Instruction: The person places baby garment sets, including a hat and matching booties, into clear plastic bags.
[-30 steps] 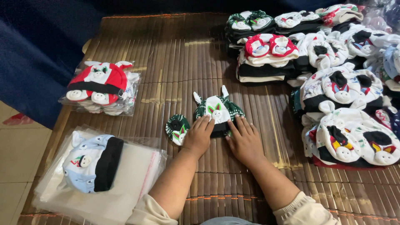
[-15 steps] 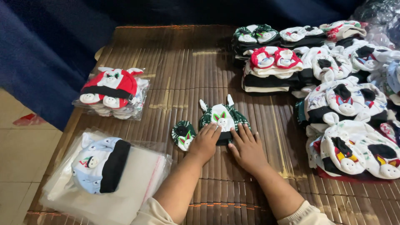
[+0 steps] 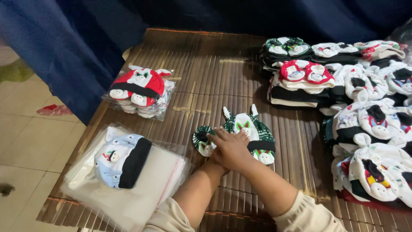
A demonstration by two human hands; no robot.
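Bamboo mat [image 3: 206,73] lies bare beyond hands [image 3: 231,148] pressing green cap [image 3: 249,129].

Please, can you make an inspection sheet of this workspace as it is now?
Surface: brown slatted mat.
Job's things: green baby hat set with a loose mitten.
Clutter: bagged red set; pale blue hat on clear bags; stacks of sets on the right.
Grippers: left hand and right hand overlap, pressing the green set.
Cables: nothing seen.
Surroundings: blue cloth, tiled floor.
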